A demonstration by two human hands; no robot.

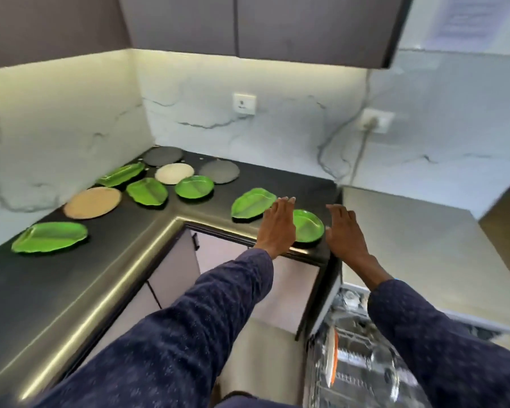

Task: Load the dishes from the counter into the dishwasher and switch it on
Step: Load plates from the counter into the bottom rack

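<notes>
Item: dark L-shaped desk (71,290) with a metal front edge, carrying the dishes.

Your left hand (277,228): reaching over the near green plate (308,228) at the desk's right end, fingers spread wide and flat, covering the plate's left rim. Whether the palm touches the plate you cannot tell. It holds nothing.

Your right hand (345,231): just beside the same plate on its right, fingers open and straight, thumb toward the plate's edge. It holds nothing either.

Dishes on the desk, right to left:
- leaf-shaped green plate (252,206), just behind your left hand
- round green plate (194,187), further back
- grey round plate (218,171) behind that one
- cream round plate (174,173), near the corner
- dark grey plate (163,156), deepest in the corner against the wall
- green leaf plate (147,195), middle of the corner group
- long green tray (121,174), close to the left wall
- tan round plate (92,202), on the left run
- large green leaf tray (50,237), nearest you on the left run (well apart from the others)

Dishwasher (351,348): open, below and right of the desk's end, under your right sleeve (454,348). Its wire rack (365,372) is pulled out; one orange-edged dish (333,354) stands upright in it (blurred, so no more can be said).

Wall: marble-look panels with a white socket (244,103) and a second socket with plug and cable (376,121).
</notes>
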